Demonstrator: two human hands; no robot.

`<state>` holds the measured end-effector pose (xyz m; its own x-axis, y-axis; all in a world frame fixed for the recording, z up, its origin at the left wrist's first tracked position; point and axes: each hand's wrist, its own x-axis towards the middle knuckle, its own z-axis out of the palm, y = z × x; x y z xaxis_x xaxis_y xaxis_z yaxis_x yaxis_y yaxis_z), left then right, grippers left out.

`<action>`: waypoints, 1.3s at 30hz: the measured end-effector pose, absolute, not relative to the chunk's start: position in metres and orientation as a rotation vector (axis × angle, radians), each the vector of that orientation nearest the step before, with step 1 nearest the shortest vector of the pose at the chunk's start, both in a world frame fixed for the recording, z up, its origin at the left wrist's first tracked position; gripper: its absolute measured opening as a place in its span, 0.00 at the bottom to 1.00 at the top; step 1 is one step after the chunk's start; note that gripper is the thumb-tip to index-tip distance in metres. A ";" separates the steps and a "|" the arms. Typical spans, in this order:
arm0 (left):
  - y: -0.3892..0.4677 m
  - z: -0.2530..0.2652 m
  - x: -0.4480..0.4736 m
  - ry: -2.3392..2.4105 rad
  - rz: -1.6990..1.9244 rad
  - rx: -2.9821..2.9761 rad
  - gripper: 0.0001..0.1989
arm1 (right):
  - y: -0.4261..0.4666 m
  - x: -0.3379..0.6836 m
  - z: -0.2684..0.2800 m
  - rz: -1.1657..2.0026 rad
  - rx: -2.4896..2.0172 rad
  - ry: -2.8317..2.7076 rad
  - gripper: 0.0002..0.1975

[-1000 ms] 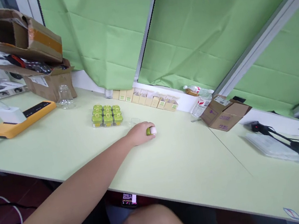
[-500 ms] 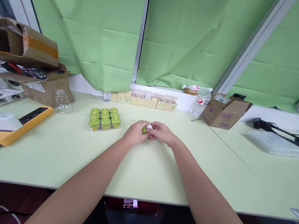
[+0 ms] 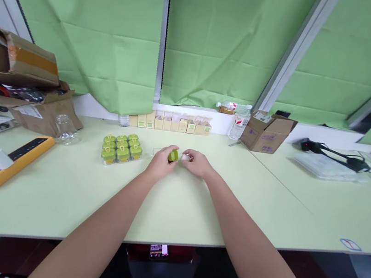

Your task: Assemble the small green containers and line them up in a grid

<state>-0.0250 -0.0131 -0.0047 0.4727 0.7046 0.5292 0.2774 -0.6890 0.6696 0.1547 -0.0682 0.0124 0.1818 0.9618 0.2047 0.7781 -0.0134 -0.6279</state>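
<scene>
My left hand (image 3: 161, 165) is closed around a small green lid (image 3: 173, 155), its hollow side turned toward my right hand. The lid's green matches the tops of several clear jars with green lids (image 3: 122, 149), which stand in a tight block to the left. My right hand (image 3: 198, 162) pinches a small white piece (image 3: 185, 157) between its fingertips; its exact kind is too small to make out. A narrow gap separates the lid from the white piece. Just behind my left hand lies a clear, see-through object (image 3: 156, 151), partly hidden by the fingers.
Small cardboard boxes (image 3: 172, 123) line the wall. On the left are an orange power strip (image 3: 34, 152), a clear jar (image 3: 66, 130) and stacked cartons (image 3: 40, 112). To the right are plastic bottles (image 3: 237, 126), a carton (image 3: 264, 134) and a black cabled device (image 3: 334, 156).
My hands have moved apart, separating the green lid from the white piece. The lid has tilted so its hollow side shows. The whole view has shifted slightly.
</scene>
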 end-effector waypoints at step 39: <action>-0.024 0.009 -0.013 0.654 1.159 1.301 0.16 | -0.063 0.123 0.024 0.827 -1.139 -1.000 0.15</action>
